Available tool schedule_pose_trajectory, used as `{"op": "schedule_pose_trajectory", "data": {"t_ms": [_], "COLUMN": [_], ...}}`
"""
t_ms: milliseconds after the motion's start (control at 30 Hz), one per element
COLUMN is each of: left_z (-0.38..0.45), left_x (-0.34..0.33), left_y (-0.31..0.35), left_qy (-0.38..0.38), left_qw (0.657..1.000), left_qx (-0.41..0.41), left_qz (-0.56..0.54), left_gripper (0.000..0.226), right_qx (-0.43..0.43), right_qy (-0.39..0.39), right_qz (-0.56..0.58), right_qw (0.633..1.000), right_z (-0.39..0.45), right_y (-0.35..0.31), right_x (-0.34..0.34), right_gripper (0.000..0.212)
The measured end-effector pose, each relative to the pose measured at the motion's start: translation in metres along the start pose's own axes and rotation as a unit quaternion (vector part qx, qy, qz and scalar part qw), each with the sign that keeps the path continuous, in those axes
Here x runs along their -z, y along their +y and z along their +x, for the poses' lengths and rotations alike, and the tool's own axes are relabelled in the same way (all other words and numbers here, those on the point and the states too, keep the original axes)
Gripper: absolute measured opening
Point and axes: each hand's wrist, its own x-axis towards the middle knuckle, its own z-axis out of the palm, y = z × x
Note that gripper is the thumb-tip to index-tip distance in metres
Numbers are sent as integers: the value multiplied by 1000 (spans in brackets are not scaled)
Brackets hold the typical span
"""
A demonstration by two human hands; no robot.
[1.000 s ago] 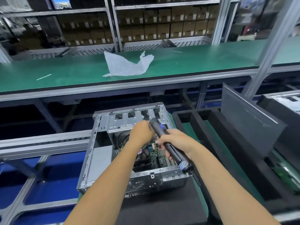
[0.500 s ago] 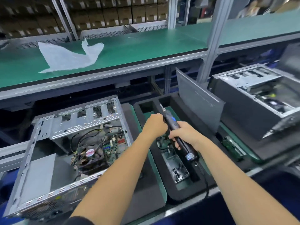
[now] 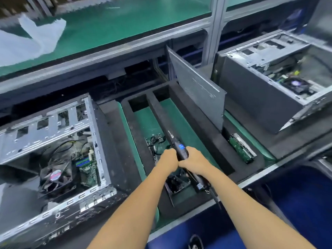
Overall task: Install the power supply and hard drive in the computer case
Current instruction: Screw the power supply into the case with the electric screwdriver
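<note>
here a black electric screwdriver (image 3: 181, 150) is gripped by the right hand (image 3: 193, 161), fingers curled round its body, bit pointed far and up. the left hand (image 3: 168, 161) is held just beside it, touching the right hand, fingers curled; whether anything is held in it can't be told. both are poised over a black foam tray (image 3: 201, 141) w/ green-floored slots, mid-scene on the worktop (image 3: 179, 219). the power supply (image 3: 177, 182), w/ its cable bundle at the far end, is seen lying in the left slot, partly hidden under the hands. a hard drive (image 3: 241, 148), green board up, is laid in the small slot at the tray's right. a grey side panel (image 3: 197, 92) is stood on edge at the tray's far right. the open computer case (image 3: 53, 155) is laid at left, fan & motherboard exposed. a 2nd open case (image 3: 265, 83) is set at far right. a white plastic bag (image 3: 30, 38) is left on the green shelf at far left.
</note>
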Motion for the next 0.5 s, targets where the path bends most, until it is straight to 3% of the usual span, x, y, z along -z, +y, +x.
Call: {"op": "schedule_pose_trajectory", "data": {"t_ms": [100,200,300,500], "left_z": [11,19,23,27], "left_x": [-24,-43,-54,-55], "left_y": [-5,-8,-7,-3], "left_qy": [-27,-14,17,32], "left_qw": [999,992,996,994], "left_qx": [14,26,57,70], "left_qz": [-42,-120,-72,-76], "left_gripper": [12,24,27,18], "right_qx": [5,3,-6,0], "right_qy": [3,-2,5,28], "right_qz": [-9,0,20,31], "right_qw": [1000,1000,1000,999], "right_z": [6,10,11,14], "right_y": [8,11,15,16], "right_x": [-2,-1,-1,0], "right_gripper": [30,29,36,24]}}
